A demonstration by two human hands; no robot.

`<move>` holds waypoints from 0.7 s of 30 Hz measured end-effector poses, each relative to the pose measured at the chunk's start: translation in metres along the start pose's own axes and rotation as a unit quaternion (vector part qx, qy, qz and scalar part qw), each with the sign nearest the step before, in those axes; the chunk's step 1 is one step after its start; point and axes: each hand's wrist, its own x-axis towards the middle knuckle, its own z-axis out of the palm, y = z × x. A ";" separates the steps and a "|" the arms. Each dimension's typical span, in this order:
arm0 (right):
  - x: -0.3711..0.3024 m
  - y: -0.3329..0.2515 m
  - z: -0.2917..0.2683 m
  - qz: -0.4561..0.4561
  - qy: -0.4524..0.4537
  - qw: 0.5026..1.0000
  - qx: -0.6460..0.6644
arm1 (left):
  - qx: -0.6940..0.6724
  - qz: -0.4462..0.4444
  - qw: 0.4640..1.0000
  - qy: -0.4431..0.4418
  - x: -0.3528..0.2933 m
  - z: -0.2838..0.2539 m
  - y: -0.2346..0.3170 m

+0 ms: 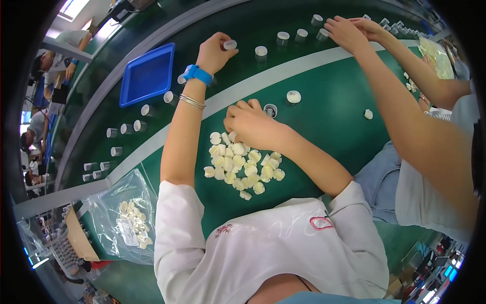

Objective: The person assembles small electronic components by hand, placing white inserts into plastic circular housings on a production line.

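My left hand (215, 53), with a blue watch on its wrist, reaches over the far strip of the green surface. Its fingers close round a small silver cylinder with a white top (230, 45). My right hand (255, 124) is lower, at the upper edge of a pile of cream-coloured notched plastic pieces (238, 164). Its fingers curl downward, and what they may hold is hidden beneath them. Right beside that hand sits a silver cylinder with a dark opening (271, 110). A white-topped cylinder (293, 97) stands a little farther right.
A blue tray (148, 76) lies at the far left. More silver cylinders (140, 125) stand along the outer strip past a pale curved rail (223, 104). A clear bag of cream pieces (134, 223) lies near left. At right, a co-worker's hands (349, 33) handle cylinders.
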 end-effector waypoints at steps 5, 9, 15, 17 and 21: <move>-0.002 0.009 -0.017 0.085 -0.051 0.991 0.091 | 0.095 -0.038 0.993 -0.059 0.000 0.009 -0.006; -0.012 0.007 -0.046 0.100 0.033 0.967 0.230 | 0.123 -0.025 0.990 -0.067 -0.004 0.008 -0.004; -0.041 0.019 -0.069 0.019 0.175 0.960 0.219 | 0.117 0.067 0.984 0.117 -0.035 -0.004 0.026; -0.049 0.031 -0.081 0.175 0.212 0.895 0.351 | 0.065 0.080 0.990 0.095 -0.052 -0.010 0.046; -0.064 0.053 -0.087 0.222 0.243 0.881 0.341 | -0.070 0.080 0.994 -0.035 -0.088 -0.013 0.082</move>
